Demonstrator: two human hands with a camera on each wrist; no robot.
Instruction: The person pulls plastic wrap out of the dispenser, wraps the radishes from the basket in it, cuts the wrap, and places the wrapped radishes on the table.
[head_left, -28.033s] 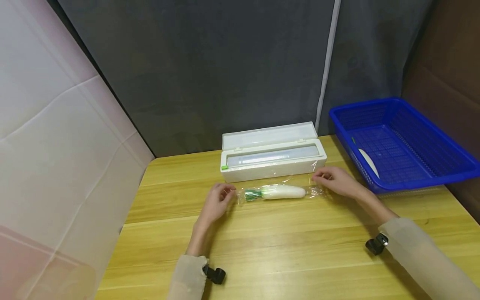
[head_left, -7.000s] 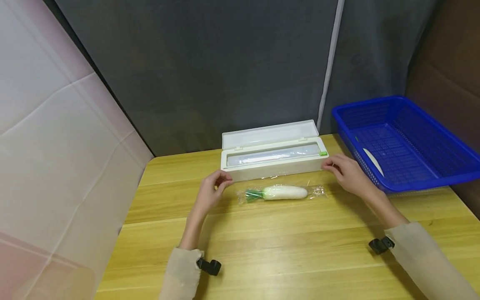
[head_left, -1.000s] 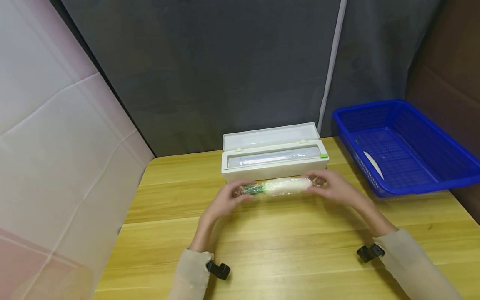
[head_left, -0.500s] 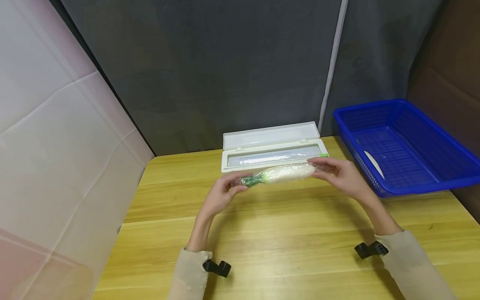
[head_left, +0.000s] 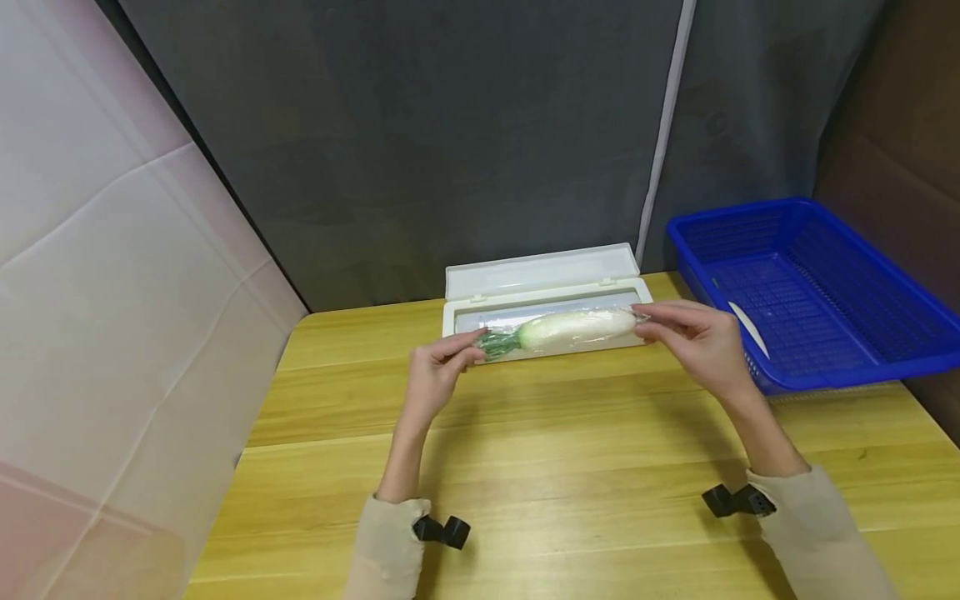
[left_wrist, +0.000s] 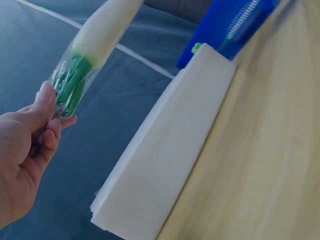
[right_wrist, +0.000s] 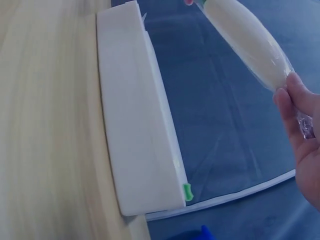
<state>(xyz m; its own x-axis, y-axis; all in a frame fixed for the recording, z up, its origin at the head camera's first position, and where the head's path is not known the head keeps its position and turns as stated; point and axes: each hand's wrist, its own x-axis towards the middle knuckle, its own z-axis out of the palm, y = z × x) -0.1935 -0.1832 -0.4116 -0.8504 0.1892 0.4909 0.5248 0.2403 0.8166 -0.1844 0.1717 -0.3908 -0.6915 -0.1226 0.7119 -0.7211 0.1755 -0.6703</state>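
Note:
A white radish (head_left: 577, 329) with a green leafy top, wrapped in clear film, hangs in the air between both hands. My left hand (head_left: 435, 375) pinches the film at the green end (left_wrist: 72, 82) between thumb and fingers. At the white tip, my right hand (head_left: 705, 346) pinches the other end, where twisted film (right_wrist: 304, 124) trails into the palm. Behind and below the radish stands a white cling film box (head_left: 547, 292) with its lid raised; the radish covers part of its front in the head view. A green slider (right_wrist: 187, 192) sits at the box's right end.
A blue plastic basket (head_left: 795, 379) stands to the right, close beside my right hand, with another white radish (head_left: 747, 329) in it. The wooden table (head_left: 570, 492) runs up to a grey curtain (head_left: 390, 150) at the back. A pale sheet (head_left: 135, 292) hangs on the left.
Earlier the wrapped radish lay on the table in front of the box. Both hands have since taken its ends and raised it over the box front. The green slider has gone from left to right.

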